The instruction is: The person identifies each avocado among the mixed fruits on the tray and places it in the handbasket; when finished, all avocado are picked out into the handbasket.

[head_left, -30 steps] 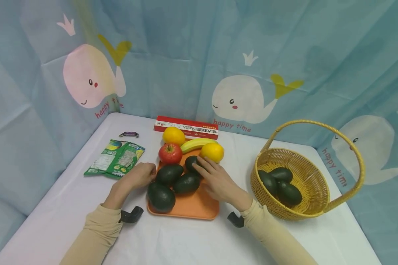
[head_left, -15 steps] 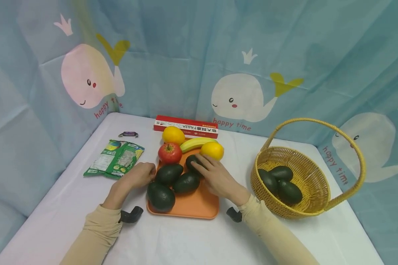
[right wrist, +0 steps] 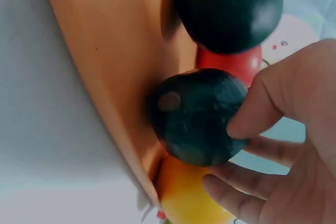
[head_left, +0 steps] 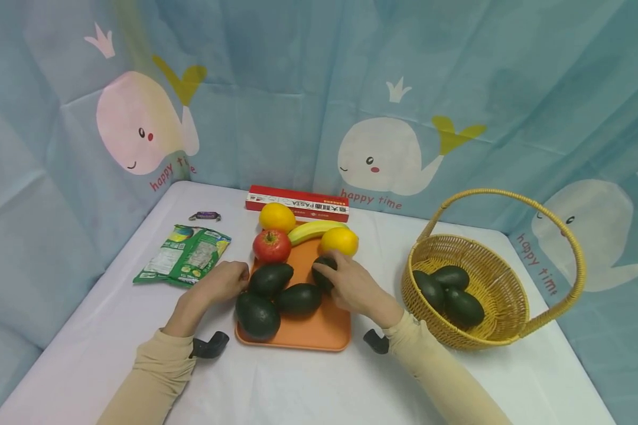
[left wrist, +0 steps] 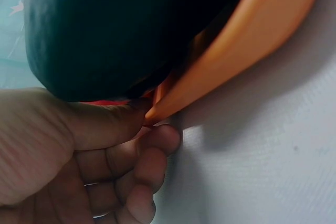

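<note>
My left hand (head_left: pixel 227 280) pinches the left rim of an orange tray (left wrist: pixel 247 40) between thumb and fingers; in the left wrist view a dark avocado looms just above the thumb. With thumb and fingers my right hand (head_left: pixel 353 286) grips a dark green avocado (right wrist: pixel 197 116) at the tray's right side. Behind that avocado, close to the fingertips, is a yellow lemon (head_left: pixel 340 242). Three more avocados lie at the tray's left, one of them the avocado (head_left: pixel 257 316) at the front. A red apple (head_left: pixel 272 246), a banana (head_left: pixel 316 231) and another lemon (head_left: pixel 277 218) sit at the back.
On the right stands a wicker basket (head_left: pixel 502 283) with a tall handle, three avocados inside. A green snack packet (head_left: pixel 183 255) and a purple wrapped candy (head_left: pixel 205 216) lie at left. A red pasta box (head_left: pixel 319 208) is behind the tray, before a blue curtain (head_left: pixel 276 118).
My right hand has closed on the avocado and shifted it slightly right and toward me, away from the other avocados. The neighbouring avocado has turned a little. My left hand stays at the rim.
</note>
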Motion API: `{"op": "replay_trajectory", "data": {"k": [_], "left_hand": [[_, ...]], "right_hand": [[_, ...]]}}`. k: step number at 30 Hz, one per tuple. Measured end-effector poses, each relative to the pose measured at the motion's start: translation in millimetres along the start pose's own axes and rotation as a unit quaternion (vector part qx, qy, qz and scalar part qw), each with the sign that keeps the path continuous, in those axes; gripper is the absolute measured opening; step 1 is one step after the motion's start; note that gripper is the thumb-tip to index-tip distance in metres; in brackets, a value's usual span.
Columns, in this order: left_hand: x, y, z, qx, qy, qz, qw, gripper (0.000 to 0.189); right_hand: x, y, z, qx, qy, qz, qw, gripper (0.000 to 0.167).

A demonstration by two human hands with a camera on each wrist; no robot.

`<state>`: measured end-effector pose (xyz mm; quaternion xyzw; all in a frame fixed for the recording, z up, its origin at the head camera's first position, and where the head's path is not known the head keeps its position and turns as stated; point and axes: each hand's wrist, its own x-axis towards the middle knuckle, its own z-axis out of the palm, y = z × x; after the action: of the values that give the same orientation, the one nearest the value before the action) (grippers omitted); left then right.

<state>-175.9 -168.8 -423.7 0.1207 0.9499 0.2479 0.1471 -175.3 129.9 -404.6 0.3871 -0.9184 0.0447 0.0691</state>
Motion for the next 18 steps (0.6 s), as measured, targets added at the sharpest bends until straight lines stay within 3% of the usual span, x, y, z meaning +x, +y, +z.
{"op": "replay_trajectory", "data": {"k": [6,13,18], "left_hand": [[-1.0,0.8,-1.3,0.0,-0.002,-0.002,1.0,0.009],[-2.3,1.4,-1.1,-0.003,-0.007,-0.011,0.9999,0.009],[-1.7,1.6,-1.0,-0.003,-0.007,-0.011,0.9999,0.009]], "right_hand": [[-20.2,0.5,-3.7,-0.002,-0.002,0.023,0.9997,0.063],[-41.0,-7.3,-2.0,0.059,-0.008,0.072,0.9956,0.068],[-62.5,-1.2,-20.7,0.069,0.071,0.1,0.99,0.068]]}}
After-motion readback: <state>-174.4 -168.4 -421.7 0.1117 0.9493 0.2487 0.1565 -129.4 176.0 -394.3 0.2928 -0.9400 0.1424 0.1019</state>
